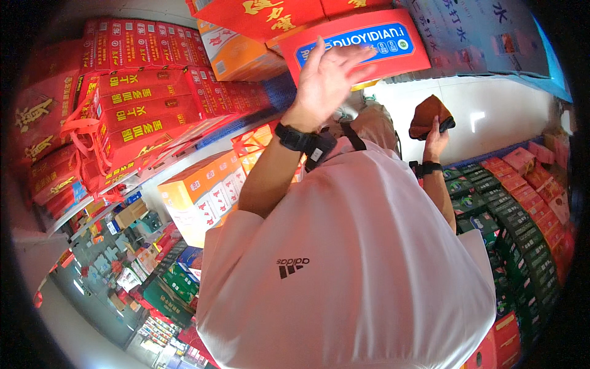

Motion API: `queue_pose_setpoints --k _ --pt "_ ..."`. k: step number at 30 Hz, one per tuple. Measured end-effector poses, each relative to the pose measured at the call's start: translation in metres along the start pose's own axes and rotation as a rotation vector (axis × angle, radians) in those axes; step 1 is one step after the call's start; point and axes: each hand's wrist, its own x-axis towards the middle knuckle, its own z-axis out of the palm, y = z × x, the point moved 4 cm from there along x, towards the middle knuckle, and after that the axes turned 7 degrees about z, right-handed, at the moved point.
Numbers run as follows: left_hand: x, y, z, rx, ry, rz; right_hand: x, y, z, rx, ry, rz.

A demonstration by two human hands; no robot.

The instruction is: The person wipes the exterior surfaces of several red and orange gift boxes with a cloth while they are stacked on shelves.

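Observation:
My left hand (325,85) is raised with its fingers spread, holding nothing. It overlaps the front of a red carton (355,46) with a blue printed panel; whether it touches the carton cannot be told, and the fingers are slightly blurred. Out to the right, over the pale floor, my right hand (435,140) grips a folded brown cloth (429,115) with a dark edge. A dark band sits on each wrist. Between my arms are the light shirt and, beyond it, part of my brown trousers.
Red drink cartons (143,101) are stacked at the left, with orange and white cartons (203,193) below. Grey-blue cartons (461,37) stand at the top right. Along the right side run rows of dark green boxes (502,203) and red boxes (525,189). Glossy floor (498,106) shows between.

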Motion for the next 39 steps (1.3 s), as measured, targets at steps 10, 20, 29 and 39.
queue_pose_setpoints --k 10,20,29,39 --pt "-0.128 -0.002 -0.197 0.193 0.465 -0.111 0.015 -0.043 0.004 0.042 0.025 0.002" --pt "-0.124 -0.018 -0.165 1.988 0.260 0.042 0.054 -0.066 0.043 0.161 -0.163 0.110" --pt "-0.066 -0.028 -0.130 2.380 0.073 -0.031 0.038 -0.140 0.061 -0.074 -0.332 -0.235" --pt "0.011 -0.046 -0.090 1.325 0.105 -0.203 0.003 -0.154 0.117 0.637 -0.795 0.484"
